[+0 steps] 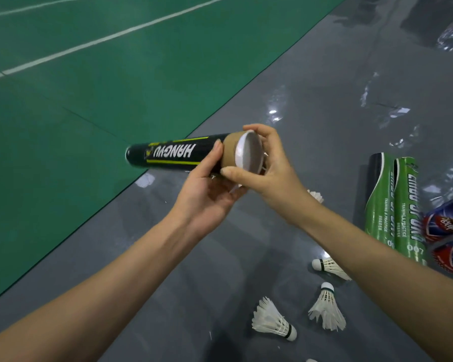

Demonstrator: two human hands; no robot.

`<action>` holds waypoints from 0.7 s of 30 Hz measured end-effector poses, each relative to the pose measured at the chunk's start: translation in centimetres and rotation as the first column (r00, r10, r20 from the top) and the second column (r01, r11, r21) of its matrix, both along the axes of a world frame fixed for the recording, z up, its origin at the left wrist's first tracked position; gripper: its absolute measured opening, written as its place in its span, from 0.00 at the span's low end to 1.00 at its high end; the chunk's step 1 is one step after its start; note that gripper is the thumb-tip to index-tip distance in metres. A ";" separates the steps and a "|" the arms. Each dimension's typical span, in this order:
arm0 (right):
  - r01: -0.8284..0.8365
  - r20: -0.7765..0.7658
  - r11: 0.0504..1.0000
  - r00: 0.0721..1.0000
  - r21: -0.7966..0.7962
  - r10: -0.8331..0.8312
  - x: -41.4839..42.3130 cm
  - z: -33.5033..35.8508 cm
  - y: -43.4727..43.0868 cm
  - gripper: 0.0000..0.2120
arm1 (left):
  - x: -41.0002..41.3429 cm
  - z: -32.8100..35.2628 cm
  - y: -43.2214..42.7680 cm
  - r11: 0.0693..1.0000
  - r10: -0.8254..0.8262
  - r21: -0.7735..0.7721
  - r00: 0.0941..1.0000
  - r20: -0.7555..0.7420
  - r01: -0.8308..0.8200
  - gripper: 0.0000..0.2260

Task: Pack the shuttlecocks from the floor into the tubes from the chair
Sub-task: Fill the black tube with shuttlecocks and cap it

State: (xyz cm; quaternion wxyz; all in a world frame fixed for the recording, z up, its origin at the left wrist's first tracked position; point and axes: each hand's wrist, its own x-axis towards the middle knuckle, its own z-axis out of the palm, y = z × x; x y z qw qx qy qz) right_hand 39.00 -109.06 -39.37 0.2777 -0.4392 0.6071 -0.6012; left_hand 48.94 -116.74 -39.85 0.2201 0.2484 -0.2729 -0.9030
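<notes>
My left hand (207, 189) grips a black HANGYU tube (173, 155) from below, near its brown cardboard end, and holds it level above the floor. My right hand (267, 165) pinches a white cap (247, 152) at that brown end, tilted against the opening. White feathers show just behind the cap, under my right fingers. Three white shuttlecocks lie on the grey floor below my right forearm: one (330, 267) nearest the arm, one (326, 308) below it, one (272, 321) to its left. Another shuttlecock (315, 195) peeks out behind my right wrist.
Two green tubes (395, 205) lie on the grey floor at the right, with red-and-blue tubes (447, 226) beside them. Clear plastic wrapping (392, 111) is scattered farther right. The green court mat (89, 87) fills the left, with a small white scrap (145, 180) at its edge.
</notes>
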 end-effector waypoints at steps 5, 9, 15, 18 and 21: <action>0.023 -0.169 0.998 0.985 -0.053 -0.032 0.0 2.4 -3.4 0.25 | 3.3 1.7 -3.4 0.978 -0.184 -0.040 0.942 0.280 0.202 0.27; -0.118 -0.249 0.991 0.964 -0.067 0.097 -0.1 5.7 -4.4 0.18 | 6.3 4.9 -5.6 0.813 0.032 -0.512 0.858 0.512 0.275 0.14; -0.242 -0.239 0.970 0.944 -0.024 0.229 0.0 6.5 -4.4 0.12 | 5.9 6.3 -6.0 0.581 0.394 -0.788 0.918 0.053 -0.204 0.12; -0.281 -0.266 0.959 0.928 -0.040 0.261 -0.1 6.6 -4.2 0.12 | 5.2 6.7 -5.3 0.645 0.212 -0.756 0.977 0.034 -0.114 0.13; -0.281 -0.317 0.955 0.918 -0.095 0.238 -0.2 6.5 -3.9 0.10 | 5.3 6.5 -5.3 0.397 0.155 -0.911 0.986 -0.054 -0.112 0.09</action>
